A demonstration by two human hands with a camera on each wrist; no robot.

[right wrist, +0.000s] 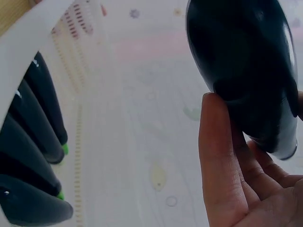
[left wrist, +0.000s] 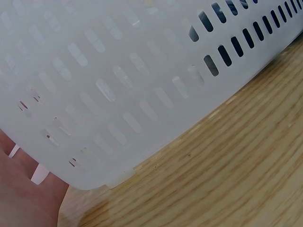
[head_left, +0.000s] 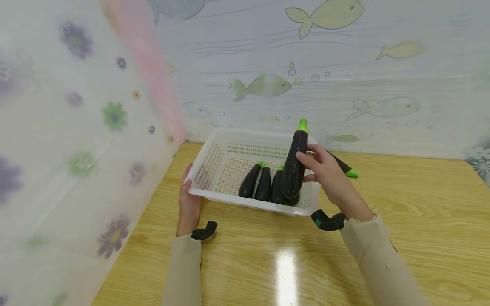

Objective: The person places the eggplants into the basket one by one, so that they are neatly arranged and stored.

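Right hand (head_left: 325, 170) holds a glossy dark purple, nearly black, elongated eggplant with a bright green stem (head_left: 294, 170). Grip is closed around it: thumb across the near face, fingers on its right side. The held eggplant is over the right part of a white rectangular plastic basket with slotted walls (head_left: 229, 175), green stem toward the top of the head view, thick end lowest, partly covering what lies behind it.

Left hand (head_left: 190, 202) grips the basket at its near left corner, thumb at the rim, fingers along the outside; left wrist view catches only part of this hand beside the slotted wall.

Inside the basket: four dark eggplants with green stems (head_left: 249, 182), side by side toward the right half, thick ends at the near wall, stems pointing away from the person. Rightmost one is mostly hidden in the head view; all four show in the right wrist view.

One more dark eggplant with a green tip (head_left: 342, 163) lies on the light wood-grain table (head_left: 237, 250), outside the basket, right of it, partly behind the right hand.

Beige sleeves (head_left: 185, 267), black wrist-worn devices (head_left: 329, 222). Behind: pale sheet printed with fish (head_left: 268, 85); flower-printed sheet (head_left: 115, 117) at left.
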